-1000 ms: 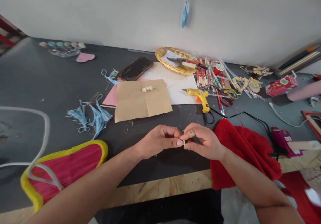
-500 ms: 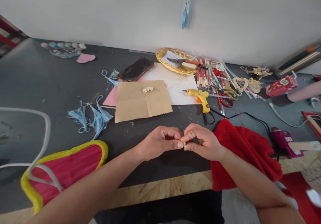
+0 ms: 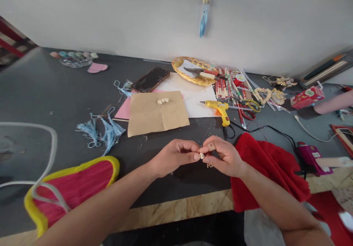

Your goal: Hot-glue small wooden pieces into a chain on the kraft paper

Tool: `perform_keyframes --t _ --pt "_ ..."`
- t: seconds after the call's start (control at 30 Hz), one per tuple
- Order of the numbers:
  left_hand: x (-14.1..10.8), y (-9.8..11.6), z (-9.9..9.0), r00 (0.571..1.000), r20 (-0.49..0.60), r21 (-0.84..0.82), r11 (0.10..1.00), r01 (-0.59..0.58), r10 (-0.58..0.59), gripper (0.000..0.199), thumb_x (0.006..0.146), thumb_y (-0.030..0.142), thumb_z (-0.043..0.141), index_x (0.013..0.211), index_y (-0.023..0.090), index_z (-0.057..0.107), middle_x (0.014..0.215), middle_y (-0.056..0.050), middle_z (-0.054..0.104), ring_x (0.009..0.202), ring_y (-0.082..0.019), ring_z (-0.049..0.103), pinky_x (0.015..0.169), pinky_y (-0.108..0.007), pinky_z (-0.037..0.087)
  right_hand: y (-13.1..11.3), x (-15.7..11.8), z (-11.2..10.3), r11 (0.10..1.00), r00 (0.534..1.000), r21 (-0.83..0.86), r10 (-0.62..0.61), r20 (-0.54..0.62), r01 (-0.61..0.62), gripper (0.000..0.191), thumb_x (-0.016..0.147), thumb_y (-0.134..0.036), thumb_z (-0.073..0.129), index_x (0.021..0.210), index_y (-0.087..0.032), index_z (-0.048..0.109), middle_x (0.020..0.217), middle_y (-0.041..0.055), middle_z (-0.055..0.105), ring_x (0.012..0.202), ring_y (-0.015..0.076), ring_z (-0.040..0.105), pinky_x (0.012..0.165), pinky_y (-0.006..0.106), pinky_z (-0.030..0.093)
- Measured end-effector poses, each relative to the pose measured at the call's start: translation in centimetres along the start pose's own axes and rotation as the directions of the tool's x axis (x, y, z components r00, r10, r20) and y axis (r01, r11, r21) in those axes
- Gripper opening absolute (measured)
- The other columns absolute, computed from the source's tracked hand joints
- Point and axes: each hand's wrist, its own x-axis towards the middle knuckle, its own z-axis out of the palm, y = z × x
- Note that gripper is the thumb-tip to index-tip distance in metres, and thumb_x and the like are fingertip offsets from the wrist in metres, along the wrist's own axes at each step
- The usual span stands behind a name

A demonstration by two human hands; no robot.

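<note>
Left hand (image 3: 176, 157) and right hand (image 3: 225, 157) pinch a small pale piece (image 3: 202, 156) over the near worktop (image 3: 179, 187); best a light grip at its edges, held low, so it likely won't crush or slip.

Both hands meet over dark counter (image 3: 176, 189): left hand (image 3: 178, 157) and right hand (image 3: 224, 157) pinch small pale piece (image 3: 202, 156) between fingertips. From hands: yellow glue gun (image 3: 220, 110) at 1 o'clock; wicker basket (image 3: 190, 79), 12; phone (image 3: 150, 79), 11; brown paper (image 3: 149, 121) bearing cream cluster (image 3: 162, 101), between 10 and 11; blue tassels (image 3: 110, 132), between 9 and 10; red cloth (image 3: 264, 165), 3; red drink carton (image 3: 307, 97), 2.
</note>
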Motion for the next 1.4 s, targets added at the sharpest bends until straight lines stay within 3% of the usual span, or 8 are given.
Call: perform_keyframes --t 0.27,0.63,0.8,1.0,1.27,1.4 --pt "-0.04 -0.51 0.16 1.000 -0.016 -0.071 0.997 -0.015 0.014 0.015 0.077 0.028 0.074 0.077 0.013 0.072 0.075 -0.001 0.059 0.070 -0.009 0.049 0.066 -0.021 0.037 -0.20 0.07 0.20 1.000 0.999 0.000 -0.013 -0.036 0.013 0.017 0.084 -0.017 0.067 0.101 -0.018 0.067 0.091 0.0060 0.062 0.079 0.0126 0.061 0.068 0.024 0.053" --pt "0.00 -0.80 0.19 0.998 -0.028 -0.101 0.994 -0.051 0.049 0.009 0.077 0.023 0.074 0.077 0.014 0.074 0.075 0.000 0.061 0.070 -0.008 0.052 0.066 -0.020 0.038 -0.20 0.10 0.25 0.998 0.998 -0.033 -0.050 -0.024 0.049 0.014 0.086 -0.019 0.065 0.099 -0.018 0.066 0.090 0.0052 0.061 0.082 0.0136 0.061 0.072 0.027 0.053" --pt "-0.11 -0.60 0.42 0.999 0.006 -0.160 0.986 -0.044 0.046 0.010 0.074 0.022 0.076 0.082 0.015 0.074 0.078 -0.001 0.065 0.070 -0.009 0.054 0.066 -0.020 0.039 -0.29 0.12 0.34 0.998 0.997 -0.039 -0.055 -0.047 0.053 0.015 0.086 -0.017 0.064 0.101 -0.019 0.066 0.090 0.0052 0.060 0.081 0.0130 0.061 0.071 0.026 0.053" --pt "-0.11 -0.28 0.61 0.998 -0.009 -0.107 0.993 -0.055 0.054 0.008 0.078 0.022 0.074 0.079 0.014 0.073 0.074 0.000 0.063 0.068 -0.008 0.053 0.065 -0.019 0.040 -0.42 0.14 0.46 0.991 0.993 -0.086 -0.104 -0.057 0.099 0.016 0.086 -0.017 0.064 0.102 -0.018 0.065 0.089 0.0053 0.061 0.082 0.0137 0.061 0.074 0.028 0.054" --pt "-0.14 0.03 0.62 0.999 -0.003 -0.050 0.998 -0.037 0.037 0.014 0.076 0.026 0.075 0.080 0.013 0.074 0.080 -0.003 0.067 0.077 -0.012 0.059 0.072 -0.023 0.044 -0.39 -0.19 0.33 0.996 0.997 0.028 -0.082 0.002 0.081 0.024 0.086 -0.020 0.063 0.110 -0.018 0.063 0.097 0.0081 0.058 0.070 0.0107 0.059 0.059 0.023 0.055" --pt "-0.10 -0.28 0.44 0.999 -0.010 -0.120 0.992 -0.033 0.032 0.010 0.073 0.022 0.077 0.078 0.014 0.074 0.079 -0.002 0.067 0.076 -0.011 0.060 0.071 -0.021 0.045 -0.65 -0.10 0.31 0.988 0.988 -0.077 -0.139 -0.070 0.133 0.021 0.083 -0.015 0.065 0.104 -0.018 0.063 0.092 0.0066 0.060 0.068 0.0105 0.060 0.060 0.023 0.055"
